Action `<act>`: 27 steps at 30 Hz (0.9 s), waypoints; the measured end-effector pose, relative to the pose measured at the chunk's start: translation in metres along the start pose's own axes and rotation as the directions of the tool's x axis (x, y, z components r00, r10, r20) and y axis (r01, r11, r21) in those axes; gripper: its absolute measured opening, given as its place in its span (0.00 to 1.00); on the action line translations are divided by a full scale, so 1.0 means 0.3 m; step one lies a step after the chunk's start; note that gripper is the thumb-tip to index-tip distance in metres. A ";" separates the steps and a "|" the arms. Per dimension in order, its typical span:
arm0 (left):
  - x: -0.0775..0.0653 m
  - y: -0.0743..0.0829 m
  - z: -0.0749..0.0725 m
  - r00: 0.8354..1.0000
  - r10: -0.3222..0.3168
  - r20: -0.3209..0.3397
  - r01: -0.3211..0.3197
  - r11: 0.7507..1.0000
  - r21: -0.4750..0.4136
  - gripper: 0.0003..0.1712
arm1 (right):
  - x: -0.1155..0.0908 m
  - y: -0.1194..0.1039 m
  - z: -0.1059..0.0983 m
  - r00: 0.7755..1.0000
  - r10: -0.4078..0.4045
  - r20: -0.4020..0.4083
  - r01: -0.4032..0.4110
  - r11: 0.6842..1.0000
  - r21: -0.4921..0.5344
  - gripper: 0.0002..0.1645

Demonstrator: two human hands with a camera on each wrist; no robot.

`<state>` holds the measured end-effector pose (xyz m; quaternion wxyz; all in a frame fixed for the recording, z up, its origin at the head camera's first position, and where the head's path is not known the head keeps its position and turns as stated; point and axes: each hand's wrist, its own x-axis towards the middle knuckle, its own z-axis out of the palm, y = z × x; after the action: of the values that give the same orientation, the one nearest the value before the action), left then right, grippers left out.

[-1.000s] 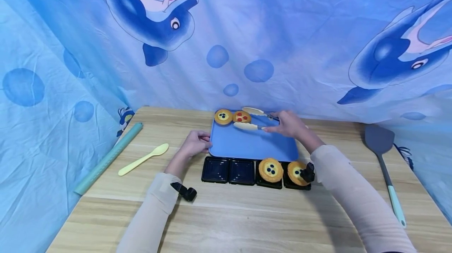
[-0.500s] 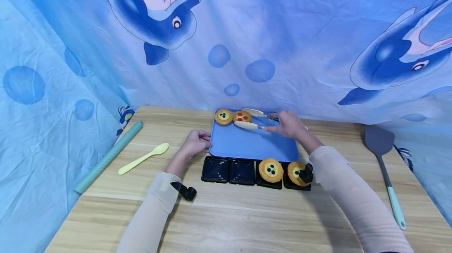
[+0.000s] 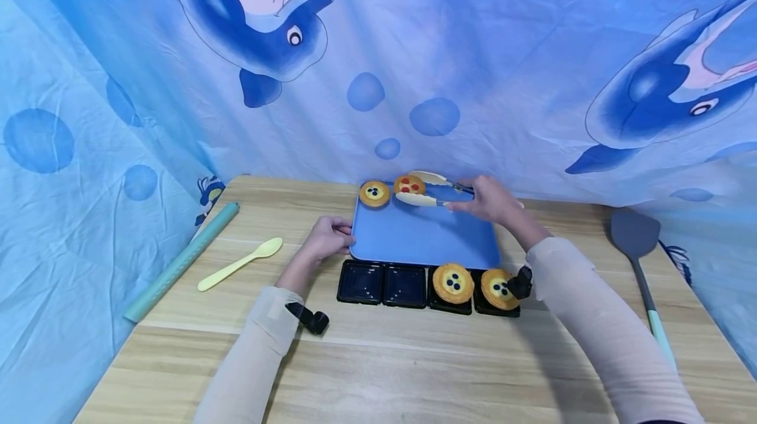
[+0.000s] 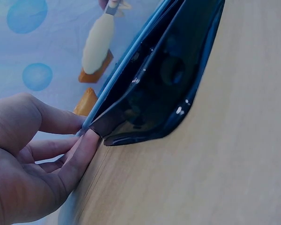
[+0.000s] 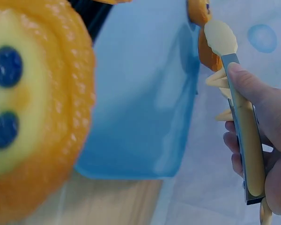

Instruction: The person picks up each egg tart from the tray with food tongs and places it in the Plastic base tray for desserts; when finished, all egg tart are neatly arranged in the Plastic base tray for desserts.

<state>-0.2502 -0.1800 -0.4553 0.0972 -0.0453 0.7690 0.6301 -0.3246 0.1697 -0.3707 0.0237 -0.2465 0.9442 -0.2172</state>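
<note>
My right hand point(image 3: 491, 199) grips a pair of tongs point(image 5: 246, 136) with cream tips. Between those tips is an egg tart with red toppings point(image 3: 409, 186), raised over the back of the blue tray point(image 3: 426, 233). In the right wrist view the tart point(image 5: 208, 50) shows partly behind one tip. Beside it, a tart with dark berries point(image 3: 374, 194) lies in the tray's back left corner. My left hand point(image 3: 328, 238) pinches the tray's left edge; the left wrist view shows thumb and fingers point(image 4: 82, 154) at the rim, close to a black container.
In front of the tray stands a row of black square containers point(image 3: 361, 282); the two right ones hold berry tarts point(image 3: 453, 283). A yellow spoon point(image 3: 242, 263) and a green roll point(image 3: 183, 261) lie left, a grey spatula point(image 3: 635, 235) right. A dolphin-print curtain point(image 3: 503, 49) closes the back.
The tongs have risen with the red-topped tart, which has moved up and slightly right, away from the berry tart. My left hand stays at the tray's edge.
</note>
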 end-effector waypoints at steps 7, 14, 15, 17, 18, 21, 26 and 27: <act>0.003 0.001 0.003 1.000 0.004 -0.003 -0.004 1.000 0.004 0.26 | -0.032 -0.011 -0.054 1.000 0.011 -0.017 -0.011 1.000 -0.022 0.44; 0.004 0.000 0.002 1.000 0.002 -0.005 -0.002 1.000 -0.001 0.26 | -0.110 -0.025 -0.092 0.996 -0.073 -0.043 0.072 0.996 -0.046 0.42; 0.003 0.000 0.002 1.000 0.002 -0.006 -0.002 1.000 0.001 0.26 | -0.124 -0.029 -0.096 0.996 -0.083 -0.045 0.081 0.996 -0.044 0.42; 0.001 -0.001 0.003 1.000 0.000 -0.007 0.000 1.000 0.001 0.26 | -0.152 -0.038 -0.103 0.993 -0.108 -0.049 0.106 0.993 -0.045 0.41; -0.001 0.000 0.003 1.000 0.002 -0.007 -0.002 1.000 0.004 0.26 | -0.166 -0.043 -0.105 0.992 -0.118 -0.047 0.116 0.992 -0.045 0.41; -0.003 0.000 0.005 1.000 0.004 -0.008 -0.004 1.000 0.009 0.26 | -0.210 -0.059 -0.107 0.990 -0.137 -0.038 0.135 0.989 -0.057 0.41; -0.001 -0.001 0.004 1.000 0.007 -0.011 -0.007 1.000 0.012 0.26 | -0.278 -0.076 -0.088 0.990 -0.143 -0.018 0.141 0.988 -0.064 0.42; 0.000 -0.002 0.004 1.000 0.009 -0.011 -0.009 1.000 0.013 0.26 | -0.291 -0.078 -0.083 0.990 -0.143 -0.014 0.142 0.988 -0.064 0.42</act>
<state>-0.2500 -0.1790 -0.4561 0.0904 -0.0445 0.7739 0.6253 -0.2413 0.2027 -0.3437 -0.0084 -0.3120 0.9306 -0.1911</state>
